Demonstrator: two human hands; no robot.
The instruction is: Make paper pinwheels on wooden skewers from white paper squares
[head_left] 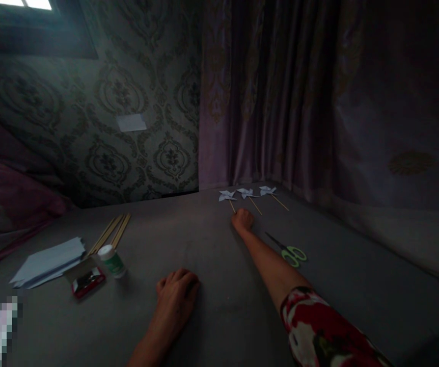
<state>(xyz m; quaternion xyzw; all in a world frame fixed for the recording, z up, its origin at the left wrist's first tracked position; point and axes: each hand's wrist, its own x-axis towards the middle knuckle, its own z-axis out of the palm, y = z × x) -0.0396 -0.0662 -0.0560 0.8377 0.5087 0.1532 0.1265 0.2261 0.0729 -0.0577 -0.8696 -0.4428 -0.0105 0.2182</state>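
Observation:
Three white paper pinwheels lie in a row at the far side of the grey surface (189,239). My right hand (243,220) reaches forward, its fingers closed on the thin stick of the leftmost pinwheel (227,195). Beside it are the middle pinwheel (247,193) and the right pinwheel (268,190), each on its own stick. Scissors with green handles (289,252) lie to the right of my right forearm. Nearer to me, my left hand (177,293) rests palm down on the surface, fingers loosely bent, with nothing visible in it.
At the left are a stack of white paper (51,262), several thin wooden sticks (118,229), a white and green bottle (111,261) and a small red box (88,283) with dark contents. A patterned wall (146,92) and purple curtains (265,102) stand behind.

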